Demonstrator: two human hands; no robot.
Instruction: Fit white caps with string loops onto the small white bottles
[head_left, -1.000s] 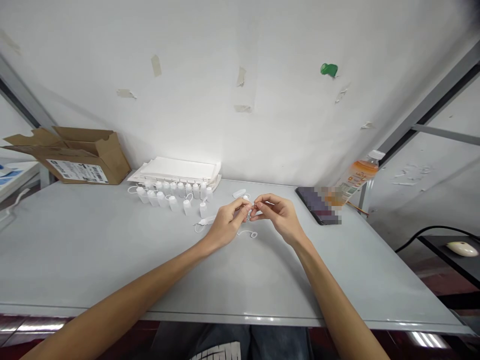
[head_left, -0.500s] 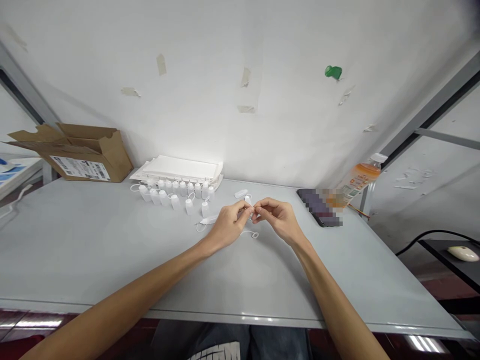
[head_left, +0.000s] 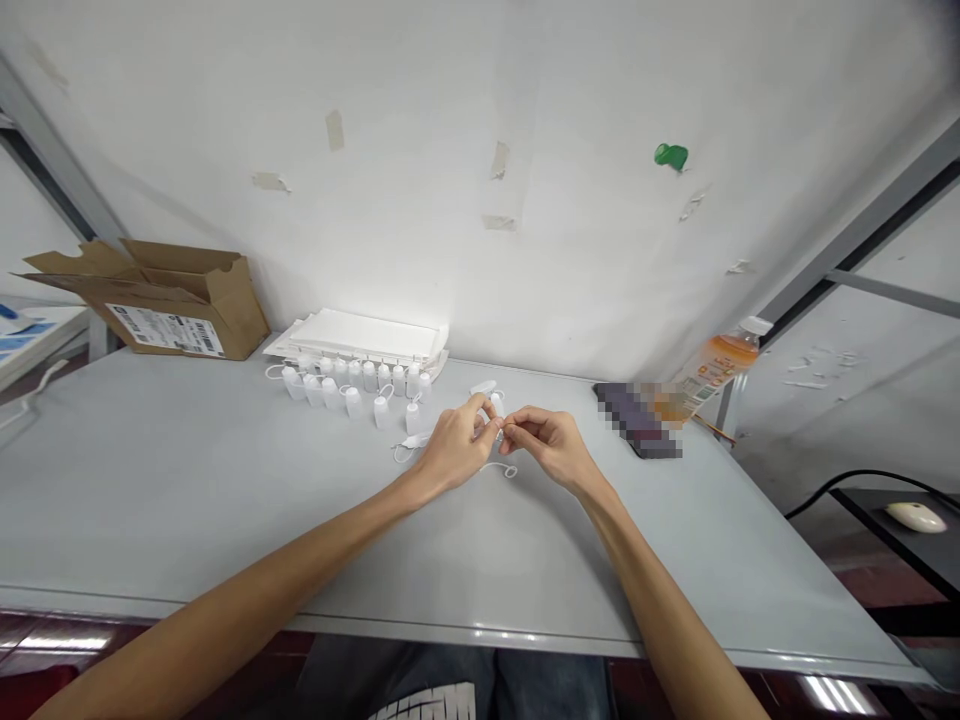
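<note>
Over the middle of the grey table, my left hand (head_left: 456, 447) and my right hand (head_left: 553, 447) meet fingertip to fingertip. Both are closed in a pinch. Whatever small piece they hold is too small and hidden to name. Right behind the fingers shows a small white bottle (head_left: 496, 402), partly covered. A white cap strap with a ring end (head_left: 511, 471) lies just in front of the hands. Beside my left wrist rests another white bottle (head_left: 414, 441) on its side, with a looped strap. Farther left stand several small white squeeze bottles (head_left: 352, 402) in rows.
An open cardboard box (head_left: 180, 305) sits at the back left, beside a stack of white sheets (head_left: 367, 333). Toward the right lie a dark phone (head_left: 637, 425) and a tilted bottle of orange drink (head_left: 712, 370). The table's front edge (head_left: 480, 632) runs close to my body.
The view has shifted slightly. My left index finger has lifted and bent a little, and the right fingers have curled in slightly. Both hands stay together in the same place.
</note>
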